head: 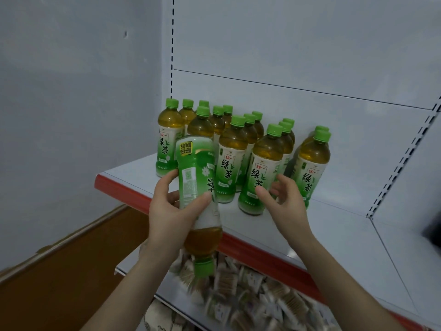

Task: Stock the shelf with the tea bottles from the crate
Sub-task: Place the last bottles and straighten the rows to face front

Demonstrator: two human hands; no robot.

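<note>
Before the shelf (338, 231), the left hand (170, 211) grips an upside-down tea bottle (199, 187); the right hand (284, 201) hovers empty, fingers loosely spread.

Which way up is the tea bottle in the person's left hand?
Upside down: the tea bottle has its green cap lowest, base uppermost, gripped by the left hand.

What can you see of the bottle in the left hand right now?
The bottle is clear plastic with a green-and-white wrap label and amber tea inside. It is upside down and slightly tilted, its green cap on, pointing down. The left hand grips it around the label, thumb in front, fingers curled behind. It is held in the air before the red edge of the shelf; the right hand is beside it, not touching.
</note>
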